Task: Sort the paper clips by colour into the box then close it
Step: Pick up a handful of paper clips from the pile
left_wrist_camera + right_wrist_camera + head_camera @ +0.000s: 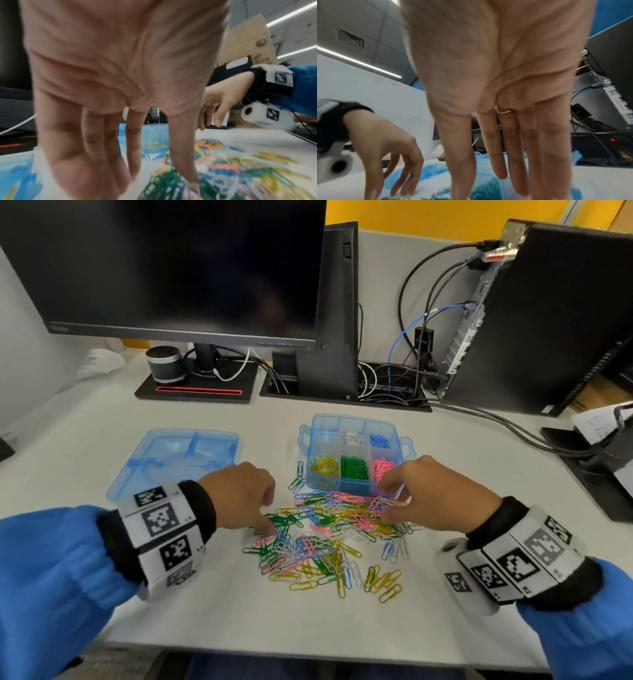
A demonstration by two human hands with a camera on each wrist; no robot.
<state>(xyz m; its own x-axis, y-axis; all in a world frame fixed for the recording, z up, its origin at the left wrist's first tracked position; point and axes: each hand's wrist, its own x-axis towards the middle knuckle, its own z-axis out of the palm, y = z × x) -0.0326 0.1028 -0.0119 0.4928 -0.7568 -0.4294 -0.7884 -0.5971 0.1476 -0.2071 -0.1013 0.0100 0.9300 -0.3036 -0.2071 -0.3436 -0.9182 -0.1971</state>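
Nearest the person, a loose heap of mixed paper clips [329, 539] lies spread on the white desk [212, 621], in yellow, green, pink, blue and white. Both hands reach down into it from above, each wrist wearing a marker-covered band over a black cuff and a blue sleeve.

The left hand [239, 496] hangs over the heap's left edge, its fingers pointing down and slightly parted; the left wrist view shows the thumb tip [193, 178] touching down on a clip at the edge of the green ones, with the other fingers straight and just above the desk. Nothing is plainly gripped, so this hand reads as relaxed and merely touching the clips.

The right hand [431, 494] hovers over the heap's far right part, just in front of the box. Its fingertips [523, 189] stretch straight down, and a pink blur sits at their ends; whether a clip is pinched there cannot be told.

Just beyond the heap stands the clear blue compartment box [356, 453], uncovered, its near wall touching the far clips. The near row holds yellow, green and pink clips from left to right; the far row holds white and blue ones. A few stray clips lie beside its left wall.

To the left, apart from the box, the blue lid [178, 457] lies flat on the desk beyond the left hand.
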